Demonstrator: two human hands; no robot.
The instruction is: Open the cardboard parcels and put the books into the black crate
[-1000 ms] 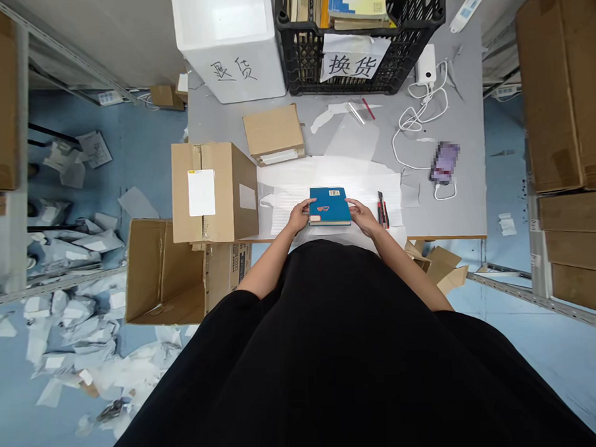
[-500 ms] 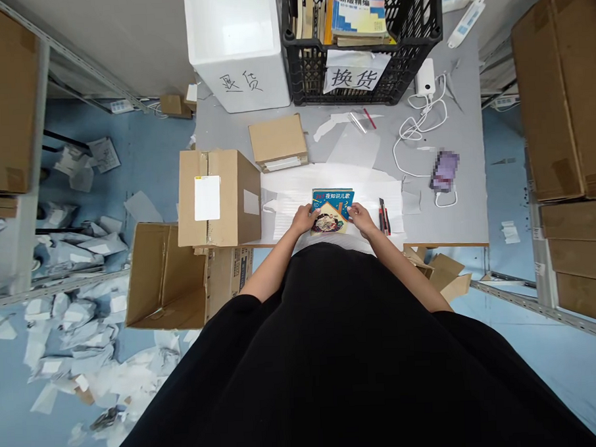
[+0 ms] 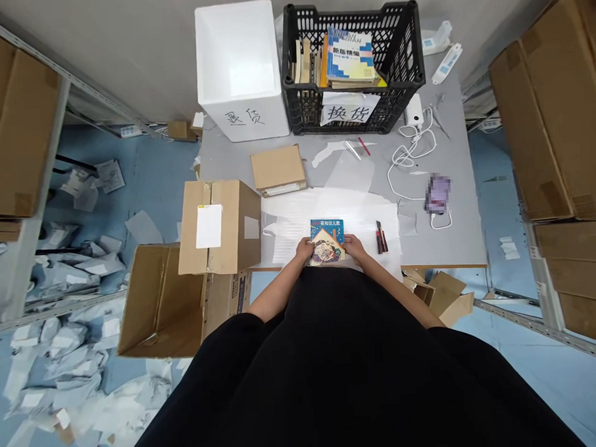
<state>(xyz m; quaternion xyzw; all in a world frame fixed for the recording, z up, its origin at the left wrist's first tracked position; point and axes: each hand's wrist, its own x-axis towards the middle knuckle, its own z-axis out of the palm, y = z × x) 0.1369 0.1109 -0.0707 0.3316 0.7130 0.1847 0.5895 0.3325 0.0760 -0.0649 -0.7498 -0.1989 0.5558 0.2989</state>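
Observation:
A small book (image 3: 328,243) with a blue cover and a cream house picture is held close to my body, over the front of the grey table (image 3: 427,247). My left hand (image 3: 306,249) grips its left edge, and my right hand (image 3: 354,247) has hold of the right edge. Beneath the book lies white foam sheeting (image 3: 291,227). Red-and-black pens or cutters (image 3: 381,237) rest on the sheeting, right of my right hand.
Left on the table are a labelled carton (image 3: 222,227) and a flat cardboard box (image 3: 278,169). Behind stand a white foam bin (image 3: 254,113) and a black crate (image 3: 352,112) of books. A phone (image 3: 437,193) with a white cable lies right. An open carton (image 3: 158,302) stands lower left.
The camera view has tilted, so the table and its things appear lower. The book now faces the camera more squarely, with both hands still on its sides.

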